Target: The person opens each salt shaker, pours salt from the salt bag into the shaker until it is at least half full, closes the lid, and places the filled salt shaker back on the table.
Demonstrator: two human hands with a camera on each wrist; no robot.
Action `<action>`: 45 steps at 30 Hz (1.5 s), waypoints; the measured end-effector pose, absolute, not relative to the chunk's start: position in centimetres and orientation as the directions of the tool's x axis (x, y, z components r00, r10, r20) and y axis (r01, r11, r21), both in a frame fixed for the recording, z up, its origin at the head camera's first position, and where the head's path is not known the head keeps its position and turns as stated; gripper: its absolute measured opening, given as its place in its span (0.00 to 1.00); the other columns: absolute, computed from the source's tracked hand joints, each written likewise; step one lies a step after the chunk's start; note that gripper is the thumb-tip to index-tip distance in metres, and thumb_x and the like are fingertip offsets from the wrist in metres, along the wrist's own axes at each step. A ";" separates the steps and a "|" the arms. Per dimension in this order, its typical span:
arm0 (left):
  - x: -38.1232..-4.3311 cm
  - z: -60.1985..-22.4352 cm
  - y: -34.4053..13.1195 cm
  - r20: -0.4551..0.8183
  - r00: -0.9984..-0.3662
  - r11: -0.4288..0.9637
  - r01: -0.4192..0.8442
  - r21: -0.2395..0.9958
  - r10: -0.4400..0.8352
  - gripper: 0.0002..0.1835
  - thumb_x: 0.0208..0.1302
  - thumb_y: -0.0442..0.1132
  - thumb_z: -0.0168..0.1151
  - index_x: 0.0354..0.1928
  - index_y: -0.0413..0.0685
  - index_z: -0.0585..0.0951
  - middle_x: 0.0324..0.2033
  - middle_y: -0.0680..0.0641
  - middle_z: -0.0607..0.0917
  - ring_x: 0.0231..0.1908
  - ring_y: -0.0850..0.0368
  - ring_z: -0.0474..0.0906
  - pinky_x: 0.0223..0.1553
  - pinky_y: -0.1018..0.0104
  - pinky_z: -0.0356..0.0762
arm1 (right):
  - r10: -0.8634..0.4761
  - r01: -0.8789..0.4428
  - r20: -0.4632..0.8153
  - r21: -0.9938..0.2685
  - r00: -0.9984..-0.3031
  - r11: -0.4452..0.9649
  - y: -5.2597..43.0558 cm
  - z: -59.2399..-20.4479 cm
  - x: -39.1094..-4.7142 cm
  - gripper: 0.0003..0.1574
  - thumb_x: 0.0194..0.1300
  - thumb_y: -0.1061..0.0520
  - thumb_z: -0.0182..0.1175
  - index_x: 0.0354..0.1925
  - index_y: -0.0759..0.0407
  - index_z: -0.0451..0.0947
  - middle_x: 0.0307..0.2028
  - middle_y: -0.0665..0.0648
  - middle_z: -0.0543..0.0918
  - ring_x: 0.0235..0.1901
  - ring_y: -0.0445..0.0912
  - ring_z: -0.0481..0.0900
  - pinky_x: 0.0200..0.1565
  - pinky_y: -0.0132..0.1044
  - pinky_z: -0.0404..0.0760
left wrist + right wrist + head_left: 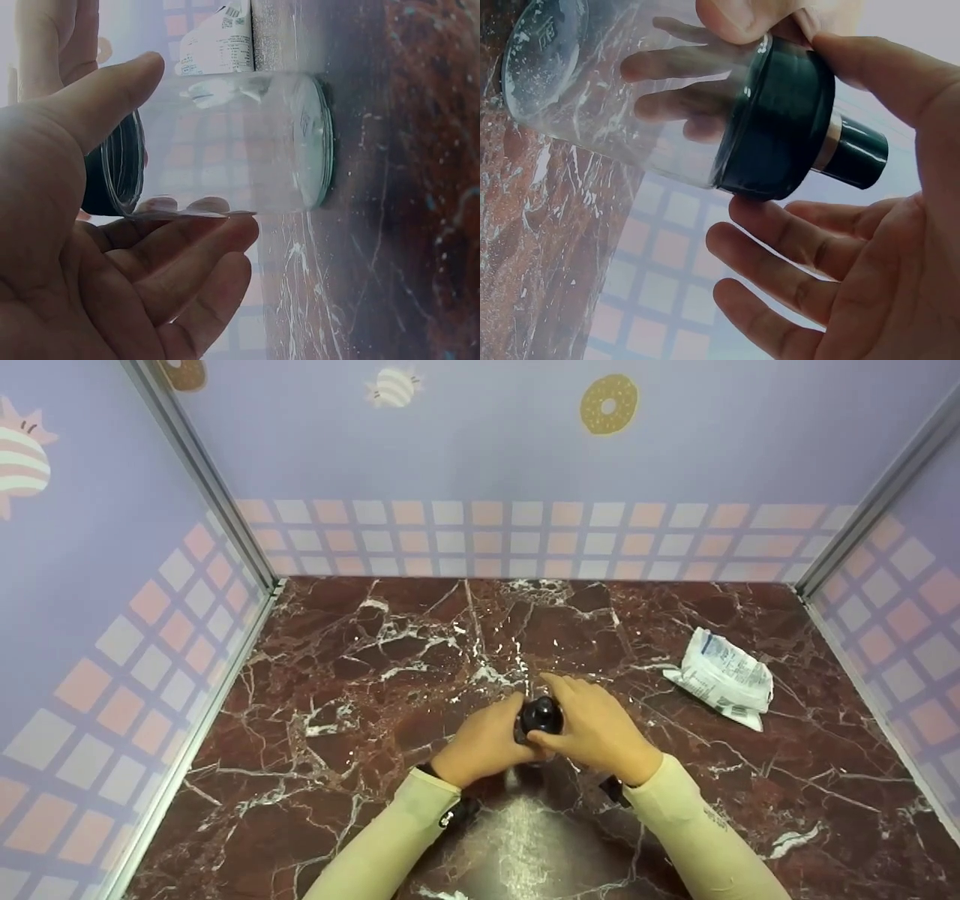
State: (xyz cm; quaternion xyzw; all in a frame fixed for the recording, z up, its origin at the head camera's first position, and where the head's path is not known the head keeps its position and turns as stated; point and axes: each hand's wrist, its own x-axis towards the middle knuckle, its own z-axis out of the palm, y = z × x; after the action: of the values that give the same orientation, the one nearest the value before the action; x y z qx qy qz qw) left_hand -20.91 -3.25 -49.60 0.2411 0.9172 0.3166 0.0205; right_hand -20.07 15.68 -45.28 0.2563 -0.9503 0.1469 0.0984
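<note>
A clear glass jar [232, 150] stands on the marbled table, with a glossy dark lid [784, 120] on its mouth. On top of the lid is a small dark knob [864, 154] with a pale band at its base. My left hand [484, 741] grips the jar's upper part, thumb on one side and fingers round the other. From the right, my right hand [600, 727] holds the lid's rim between thumb and fingers. In the head view, the hands hide most of the glass.
A crumpled white printed packet [724, 679] lies on the dark red marbled table [300, 810] to the right. White specks are scattered beyond the jar. Lilac panels with a checked band [450, 540] wall in the back and both sides.
</note>
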 end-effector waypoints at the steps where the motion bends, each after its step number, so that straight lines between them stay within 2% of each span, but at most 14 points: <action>1: -21.0 -49.6 -3.3 0.113 -0.881 0.682 0.431 0.591 0.459 0.36 0.40 0.65 0.72 0.47 0.55 0.71 0.36 0.56 0.80 0.35 0.59 0.79 0.38 0.61 0.79 | -0.464 -0.520 0.258 -0.230 -0.847 0.822 15.8 -45.2 -20.1 0.57 0.49 0.28 0.65 0.68 0.54 0.60 0.56 0.57 0.77 0.52 0.54 0.76 0.55 0.50 0.73; 11: -21.6 -50.0 -3.9 0.113 -0.836 0.626 0.485 0.611 0.537 0.38 0.42 0.67 0.69 0.54 0.60 0.70 0.45 0.59 0.80 0.44 0.61 0.78 0.48 0.60 0.76 | -0.573 -0.623 0.248 -0.245 -0.781 0.743 16.4 -45.1 -20.0 0.55 0.52 0.38 0.67 0.70 0.57 0.56 0.59 0.60 0.74 0.56 0.54 0.74 0.60 0.47 0.69; 18: -21.8 -50.0 -4.2 0.090 -0.809 0.610 0.506 0.610 0.581 0.41 0.45 0.64 0.70 0.61 0.58 0.69 0.50 0.55 0.81 0.48 0.59 0.78 0.53 0.58 0.74 | -0.653 -0.703 0.262 -0.281 -0.711 0.653 16.9 -45.1 -19.8 0.51 0.53 0.50 0.65 0.70 0.60 0.56 0.60 0.61 0.73 0.59 0.52 0.71 0.64 0.45 0.64; 21: -21.8 -50.0 -4.3 0.084 -0.809 0.617 0.506 0.603 0.581 0.46 0.45 0.66 0.69 0.66 0.57 0.65 0.53 0.52 0.79 0.51 0.57 0.77 0.55 0.57 0.72 | -0.664 -0.716 0.268 -0.270 -0.698 0.644 17.0 -45.1 -19.9 0.52 0.52 0.51 0.64 0.71 0.60 0.54 0.60 0.60 0.73 0.60 0.52 0.69 0.65 0.46 0.61; 23: -21.8 -50.0 -4.3 0.088 -0.813 0.624 0.507 0.595 0.576 0.49 0.44 0.68 0.67 0.66 0.56 0.63 0.54 0.51 0.79 0.51 0.56 0.77 0.54 0.57 0.73 | -0.654 -0.711 0.278 -0.250 -0.703 0.657 16.9 -45.1 -19.9 0.54 0.52 0.47 0.65 0.71 0.59 0.53 0.60 0.60 0.73 0.61 0.52 0.69 0.66 0.46 0.60; 28: -21.4 -49.9 -3.9 0.121 -0.836 0.648 0.499 0.575 0.536 0.46 0.42 0.71 0.66 0.61 0.57 0.66 0.49 0.55 0.79 0.46 0.59 0.78 0.49 0.60 0.76 | -0.563 -0.633 0.307 -0.220 -0.767 0.742 16.5 -45.1 -20.0 0.59 0.50 0.33 0.65 0.71 0.57 0.55 0.59 0.58 0.74 0.58 0.52 0.72 0.64 0.48 0.63; 33: -20.9 -49.6 -3.2 0.128 -0.878 0.682 0.442 0.582 0.461 0.37 0.40 0.70 0.67 0.49 0.60 0.71 0.39 0.60 0.78 0.37 0.62 0.77 0.41 0.61 0.78 | -0.471 -0.549 0.314 -0.244 -0.824 0.799 15.9 -45.2 -19.9 0.58 0.50 0.26 0.62 0.69 0.55 0.59 0.57 0.57 0.76 0.54 0.53 0.75 0.60 0.50 0.68; 38: -20.6 -49.6 -2.9 0.121 -0.900 0.708 0.406 0.578 0.418 0.35 0.40 0.71 0.67 0.45 0.58 0.72 0.35 0.60 0.77 0.32 0.62 0.77 0.37 0.62 0.78 | -0.434 -0.510 0.300 -0.259 -0.850 0.820 15.7 -45.3 -19.9 0.54 0.52 0.28 0.62 0.68 0.54 0.61 0.56 0.56 0.77 0.53 0.54 0.76 0.58 0.51 0.70; 45: -20.7 -49.4 -3.0 0.118 -0.902 0.695 0.398 0.599 0.416 0.34 0.39 0.69 0.69 0.44 0.59 0.72 0.36 0.59 0.78 0.35 0.61 0.77 0.39 0.60 0.78 | -0.463 -0.536 0.288 -0.278 -0.838 0.797 15.8 -44.9 -19.9 0.51 0.54 0.34 0.64 0.67 0.56 0.61 0.57 0.57 0.77 0.54 0.55 0.75 0.59 0.51 0.68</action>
State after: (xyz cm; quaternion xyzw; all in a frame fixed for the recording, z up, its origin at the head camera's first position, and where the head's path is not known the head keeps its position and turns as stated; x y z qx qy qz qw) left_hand -20.74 -3.05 -49.41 0.2210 0.9204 0.3223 0.0135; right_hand -19.86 15.75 -44.91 0.2648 -0.9423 0.1765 0.1034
